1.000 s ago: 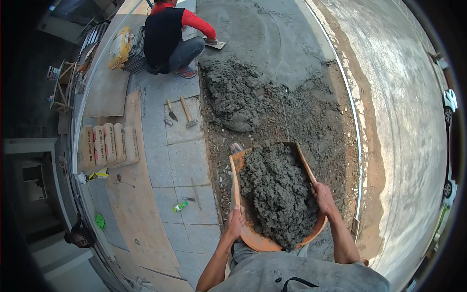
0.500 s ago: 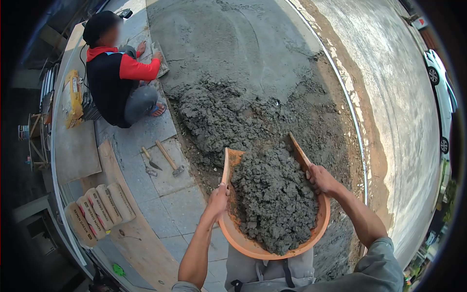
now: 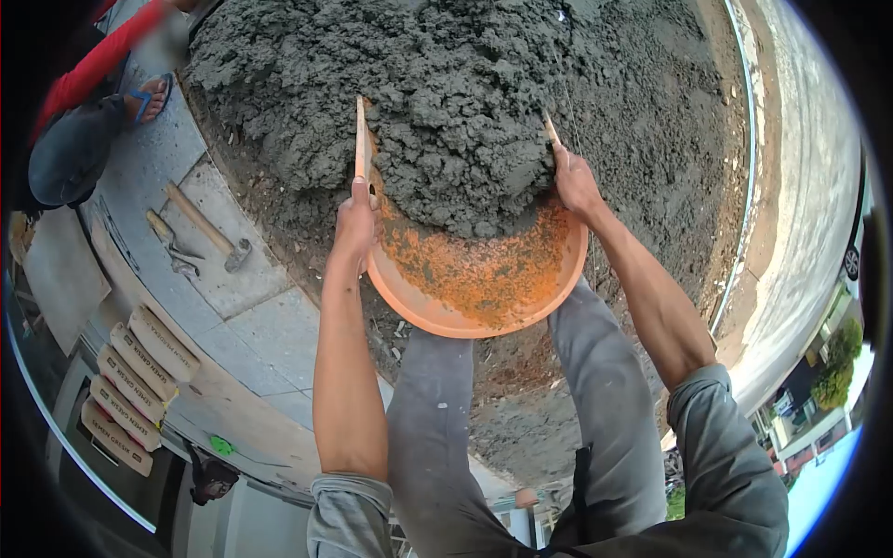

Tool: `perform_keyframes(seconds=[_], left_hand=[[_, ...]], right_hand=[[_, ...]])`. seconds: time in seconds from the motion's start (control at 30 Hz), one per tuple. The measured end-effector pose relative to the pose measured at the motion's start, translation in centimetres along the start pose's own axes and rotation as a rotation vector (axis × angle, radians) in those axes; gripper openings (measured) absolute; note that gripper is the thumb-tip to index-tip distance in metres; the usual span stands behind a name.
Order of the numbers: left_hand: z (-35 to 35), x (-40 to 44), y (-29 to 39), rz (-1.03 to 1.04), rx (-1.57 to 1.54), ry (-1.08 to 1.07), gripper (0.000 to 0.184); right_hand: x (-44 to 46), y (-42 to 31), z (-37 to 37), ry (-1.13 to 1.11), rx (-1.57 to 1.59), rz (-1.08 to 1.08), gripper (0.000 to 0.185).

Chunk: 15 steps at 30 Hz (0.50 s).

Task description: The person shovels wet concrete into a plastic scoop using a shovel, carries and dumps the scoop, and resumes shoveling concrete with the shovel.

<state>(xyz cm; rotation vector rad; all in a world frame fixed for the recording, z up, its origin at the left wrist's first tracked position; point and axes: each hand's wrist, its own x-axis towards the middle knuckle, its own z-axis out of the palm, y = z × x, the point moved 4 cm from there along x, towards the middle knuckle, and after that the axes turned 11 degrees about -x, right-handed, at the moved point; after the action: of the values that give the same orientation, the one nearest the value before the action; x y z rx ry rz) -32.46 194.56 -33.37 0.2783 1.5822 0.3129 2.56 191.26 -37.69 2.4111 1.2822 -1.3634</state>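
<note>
An orange scoop pan [image 3: 465, 327] is tipped forward onto a heap of wet grey concrete [image 3: 279, 121]. My left hand [image 3: 356, 223] is closed around its left side wall, thumb pointing up along the edge. On the opposite wall, my right hand [image 3: 579, 189] has its fingers wrapped over the rim. Concrete lies across the front of the pan and merges with the heap. Toward me the pan's inside is bare, with orange plastic showing under grey smears. The pan's front lip is hidden by the concrete.
At upper left a co-worker crouches, with a red sleeve [image 3: 93, 60] and a sandalled foot [image 3: 153, 100] in view. A hammer [image 3: 209, 228] and a trowel [image 3: 177, 253] lie on paving tiles. Several cement bags [image 3: 130, 381] sit at left. A pale edging line [image 3: 747, 167] borders the road.
The pan has moved forward and tipped; most of its concrete has slid toward the heap. Both hands kept their hold. The view has shifted down, leaving only part of the co-worker visible.
</note>
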Motion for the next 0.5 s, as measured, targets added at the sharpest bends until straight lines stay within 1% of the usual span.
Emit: perform_keyframes(seconds=[0.07, 0.13, 0.2, 0.27, 0.33, 0.37, 0.43, 0.5], left_hand=[[0.7, -1.0, 0.4, -0.047, 0.050, 0.082, 0.052], [0.8, -1.4, -0.6, -0.054, 0.024, 0.091, 0.052], [1.0, -3.4, -1.4, -0.068, 0.009, 0.119, 0.052], [1.4, -5.6, -3.4, -0.092, -0.014, 0.141, 0.052], [1.2, -8.0, -6.0, -0.096, -0.044, 0.217, 0.053], [0.9, -9.7, -7.0, -0.098, -0.065, 0.233, 0.053], [0.1, -12.1, -8.7, -0.191, -0.104, 0.250, 0.053], [-0.8, -12.6, -9.1, -0.232, -0.165, 0.245, 0.053]], right_hand=[[-0.9, -0.8, -0.9, 0.026, -0.011, 0.019, 0.055], [-1.8, -1.7, -2.5, 0.017, -0.007, -0.011, 0.055], [-3.8, -2.3, -4.0, -0.038, -0.067, -0.058, 0.054], [-6.3, -2.6, -5.5, -0.061, -0.088, -0.034, 0.054], [-8.7, -2.9, -6.4, -0.154, -0.100, -0.011, 0.055], [-10.0, -2.9, -6.6, -0.165, -0.115, -0.029, 0.055], [-11.5, -2.8, -6.6, -0.232, -0.157, -0.050, 0.056], [-9.1, -1.1, -3.7, -0.235, -0.228, -0.073, 0.058]])
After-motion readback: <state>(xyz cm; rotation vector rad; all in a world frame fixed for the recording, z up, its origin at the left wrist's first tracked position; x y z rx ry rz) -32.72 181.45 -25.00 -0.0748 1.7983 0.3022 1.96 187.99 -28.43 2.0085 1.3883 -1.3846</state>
